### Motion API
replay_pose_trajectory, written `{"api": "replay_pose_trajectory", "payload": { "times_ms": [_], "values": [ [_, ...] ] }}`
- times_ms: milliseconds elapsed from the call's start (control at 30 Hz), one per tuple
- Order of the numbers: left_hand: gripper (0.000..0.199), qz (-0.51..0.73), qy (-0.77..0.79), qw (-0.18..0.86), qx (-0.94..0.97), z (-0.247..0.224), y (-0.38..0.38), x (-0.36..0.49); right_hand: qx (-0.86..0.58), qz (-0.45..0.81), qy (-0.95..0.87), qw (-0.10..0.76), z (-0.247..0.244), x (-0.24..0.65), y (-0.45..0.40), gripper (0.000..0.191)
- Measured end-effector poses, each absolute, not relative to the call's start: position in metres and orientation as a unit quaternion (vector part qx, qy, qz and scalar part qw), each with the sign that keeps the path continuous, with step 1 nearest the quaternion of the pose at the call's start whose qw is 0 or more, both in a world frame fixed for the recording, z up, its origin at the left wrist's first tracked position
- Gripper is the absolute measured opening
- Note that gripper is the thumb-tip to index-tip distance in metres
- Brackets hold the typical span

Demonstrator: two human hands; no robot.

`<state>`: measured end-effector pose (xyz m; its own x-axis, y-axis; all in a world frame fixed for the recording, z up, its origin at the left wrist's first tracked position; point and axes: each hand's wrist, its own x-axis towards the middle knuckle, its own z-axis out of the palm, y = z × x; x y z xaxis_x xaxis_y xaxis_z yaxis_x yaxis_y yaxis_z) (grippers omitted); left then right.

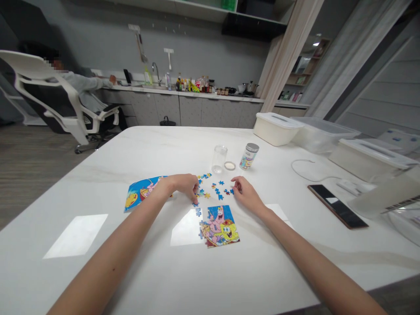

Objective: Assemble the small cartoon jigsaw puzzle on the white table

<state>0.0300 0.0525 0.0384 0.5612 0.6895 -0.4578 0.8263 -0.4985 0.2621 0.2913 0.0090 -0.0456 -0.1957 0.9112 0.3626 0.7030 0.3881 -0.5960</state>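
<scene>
My left hand (pixel 186 185) reaches down over loose jigsaw pieces, fingers drawn together on a small blue puzzle piece (pixel 196 204). My right hand (pixel 245 194) rests on the table with bent fingers apart, beside scattered blue pieces (pixel 219 194); I see nothing held in it. Between my forearms lies a partly joined jigsaw puzzle (pixel 220 226) with a pink and a yellow cartoon figure. Just left of it is a loose puzzle piece (pixel 198 212). A picture sheet (pixel 138 196) with the same figures lies partly hidden behind my left forearm.
A clear jar (pixel 219 159), a ring-like lid (pixel 229 166) and a printed can (pixel 249 156) stand beyond the pieces. At right are a phone (pixel 336 205), a cable (pixel 303 175) and storage boxes (pixel 278 130). Someone sits in an office chair (pixel 70 98) at far left.
</scene>
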Motion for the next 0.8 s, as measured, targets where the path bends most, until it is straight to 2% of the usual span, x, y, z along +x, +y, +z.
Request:
{"api": "replay_pose_trajectory", "payload": {
  "times_ms": [100, 267, 433, 633, 800],
  "values": [
    [0.031, -0.157, 0.447, 0.23, 0.85, 0.037, 0.054, 0.029, -0.523, 0.148, -0.771, 0.333, -0.043, 0.295, 0.008, 0.028],
    [0.031, -0.175, 0.498, 0.183, 0.829, 0.042, 0.056, 0.021, -0.426, 0.066, -0.864, 0.259, -0.025, 0.305, 0.002, 0.027],
    [0.024, -0.188, 0.491, 0.122, 0.842, 0.05, 0.051, 0.025, -0.397, 0.059, -0.88, 0.254, -0.016, 0.298, -0.006, 0.024],
    [0.028, -0.171, 0.443, 0.152, 0.867, 0.062, 0.033, 0.045, -0.378, 0.085, -0.891, 0.237, -0.019, 0.284, -0.01, 0.024],
    [0.034, -0.174, 0.424, 0.171, 0.872, 0.055, 0.03, 0.053, -0.376, 0.099, -0.89, 0.238, -0.019, 0.287, -0.011, 0.02]
  ]
}}
